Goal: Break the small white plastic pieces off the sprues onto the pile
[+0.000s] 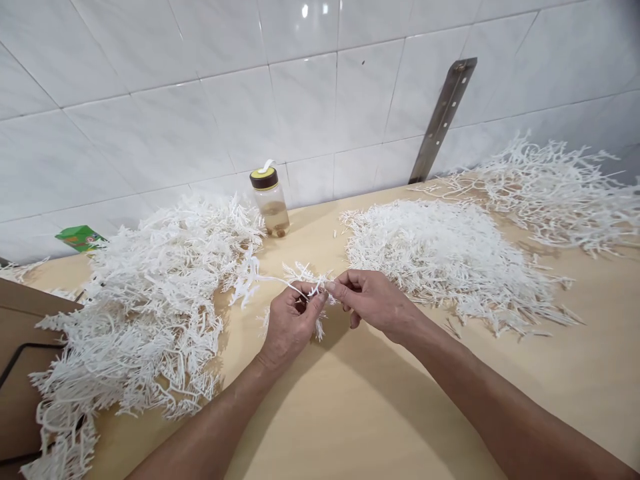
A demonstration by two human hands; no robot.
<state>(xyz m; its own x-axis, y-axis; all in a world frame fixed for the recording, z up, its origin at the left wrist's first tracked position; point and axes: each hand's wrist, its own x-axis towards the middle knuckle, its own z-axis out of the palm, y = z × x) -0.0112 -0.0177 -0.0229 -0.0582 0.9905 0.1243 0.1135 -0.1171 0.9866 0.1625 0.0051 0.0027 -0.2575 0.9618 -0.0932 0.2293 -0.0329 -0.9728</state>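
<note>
Two hands pinch a white sprig (thin-stemmed, branching, spiky).

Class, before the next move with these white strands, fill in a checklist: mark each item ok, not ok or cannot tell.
1. Left hand holds the white branched piece: ok, pinched between thumb and fingers.
2. Right hand is on the same piece: ok, thumb and fingertips meet at it.
3. Bottle upright with its lid on: ok.
4. Left pile apart from the dense pile on the right: ok, bare tabletop shows between them.
5. Left pile clear of the cardboard box in view: not ok, strands overlap it.
6. Bottle free of the left pile: cannot tell, they look very close.
</note>
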